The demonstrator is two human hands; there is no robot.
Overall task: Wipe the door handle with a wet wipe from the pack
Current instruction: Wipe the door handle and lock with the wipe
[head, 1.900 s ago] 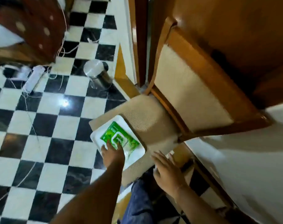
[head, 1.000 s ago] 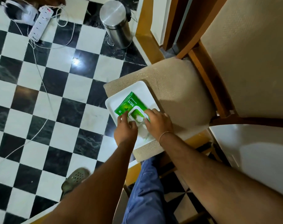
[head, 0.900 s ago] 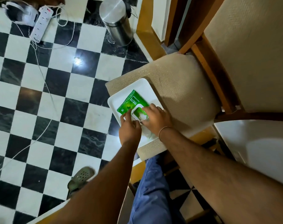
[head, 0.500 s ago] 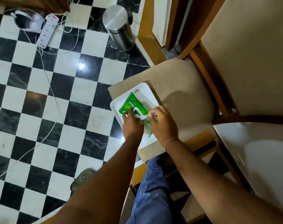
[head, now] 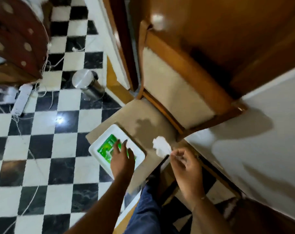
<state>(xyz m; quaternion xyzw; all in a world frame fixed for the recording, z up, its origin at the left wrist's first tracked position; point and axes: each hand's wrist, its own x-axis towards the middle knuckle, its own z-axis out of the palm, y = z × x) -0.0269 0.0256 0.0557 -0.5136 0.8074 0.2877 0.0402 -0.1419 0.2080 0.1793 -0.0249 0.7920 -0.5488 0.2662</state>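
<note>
Wipe (head: 161,146) now pulled free, pinched in right hand (head: 185,163), left hand (head: 122,159) flat on pack (head: 108,147)

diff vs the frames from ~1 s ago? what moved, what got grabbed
The right hand has pulled a white wet wipe out of the green pack and lifted it off to the right, pinched in its fingertips. The left hand remains on the pack. Pack, white tray and chair seat kept their places; the camera tilted up.

Steel pedal bin (head: 88,86) upper left of centre; white power strip (head: 22,99) at left; cushioned wooden chair (head: 175,92) centre, on checkered floor (head: 42,146).
</note>
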